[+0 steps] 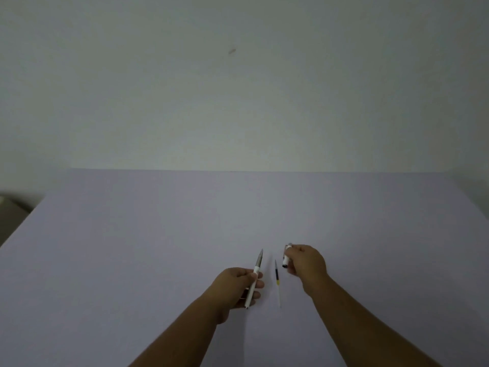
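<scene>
My left hand [239, 286] grips a white pen [254, 278] with a grey tip section that points away from me; the pen's rear end sticks out below my fingers. My right hand [304, 263] holds a short white pen part [286, 258], a cap or barrel piece, with its dark open end facing down. Between the two hands a thin pen refill [277, 280] lies on the table, dark at the far end, with a yellow band and a clear tail. Neither hand touches the refill.
The pale lilac table [158, 247] reaches back to a plain white wall [238, 88]. Its left edge runs diagonally at the left, with a dim object [10, 207] beyond it.
</scene>
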`<action>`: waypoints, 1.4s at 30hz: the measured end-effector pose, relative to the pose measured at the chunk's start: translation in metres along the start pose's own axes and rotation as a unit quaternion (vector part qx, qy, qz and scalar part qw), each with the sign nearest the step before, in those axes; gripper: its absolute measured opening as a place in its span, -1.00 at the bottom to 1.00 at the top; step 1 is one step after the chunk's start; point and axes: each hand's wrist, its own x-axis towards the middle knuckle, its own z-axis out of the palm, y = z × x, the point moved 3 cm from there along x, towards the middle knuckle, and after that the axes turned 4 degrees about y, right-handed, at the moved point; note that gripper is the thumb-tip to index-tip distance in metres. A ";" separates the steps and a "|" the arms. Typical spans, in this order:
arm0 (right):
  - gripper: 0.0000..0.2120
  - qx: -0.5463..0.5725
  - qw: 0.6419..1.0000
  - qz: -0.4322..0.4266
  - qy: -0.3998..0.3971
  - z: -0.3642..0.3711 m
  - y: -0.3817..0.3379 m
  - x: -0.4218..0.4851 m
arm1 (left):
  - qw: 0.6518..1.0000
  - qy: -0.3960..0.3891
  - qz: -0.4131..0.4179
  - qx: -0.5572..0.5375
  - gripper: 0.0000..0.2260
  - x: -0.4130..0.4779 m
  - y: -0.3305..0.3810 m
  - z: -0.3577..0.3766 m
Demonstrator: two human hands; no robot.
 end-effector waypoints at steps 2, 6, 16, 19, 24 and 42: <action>-0.84 0.129 0.991 0.018 -0.027 -0.001 -0.014 -0.005 | 1.000 -0.012 -0.007 -0.006 -0.79 -0.005 0.001 0.002; -0.88 0.227 0.969 0.011 -0.101 -0.003 -0.038 -0.018 | 0.999 -0.035 -0.010 -0.013 -0.76 -0.017 0.003 0.009; -0.98 0.185 0.970 -0.024 -0.155 -0.011 -0.041 -0.040 | 0.998 -0.050 0.001 -0.048 -0.76 -0.045 -0.001 0.017; -0.99 0.174 0.969 -0.031 -0.173 -0.012 -0.038 -0.046 | 0.997 -0.055 0.009 -0.059 -0.76 -0.050 -0.002 0.019; -0.97 0.133 0.967 -0.030 -0.213 -0.008 -0.032 -0.057 | 0.996 -0.041 0.034 -0.070 -0.79 -0.056 -0.001 0.023; -0.93 0.081 0.974 -0.026 -0.211 0.001 -0.027 -0.056 | 0.995 -0.012 0.057 -0.084 -0.80 -0.052 -0.006 0.022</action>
